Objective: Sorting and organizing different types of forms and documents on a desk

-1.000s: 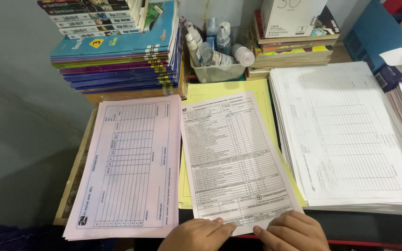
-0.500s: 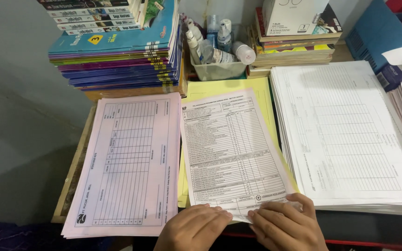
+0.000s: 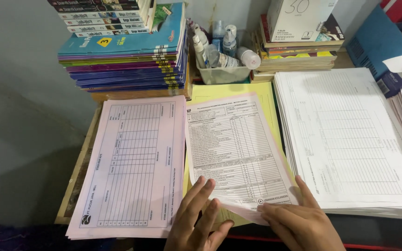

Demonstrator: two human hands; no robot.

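Note:
A white printed form sheet (image 3: 233,144) lies on yellow sheets (image 3: 231,90) in the middle of the table. Its near edge is curled up off the yellow paper. My left hand (image 3: 198,218) rests flat with spread fingers on the sheet's near left corner. My right hand (image 3: 301,223) pinches the lifted near right edge of the same sheet between thumb and fingers. A stack of pink ruled forms (image 3: 133,162) lies just left of my left hand.
A thick pile of white ruled forms (image 3: 354,139) fills the right. At the back stand stacked books (image 3: 126,51), a small tub of bottles (image 3: 222,51) and more books with a white box (image 3: 301,42). The wooden table edge (image 3: 77,179) drops off at left.
Both hands have slid further onto the white sheet. Its near edge, flat a second ago, now curls up, with my left fingers spread over it.

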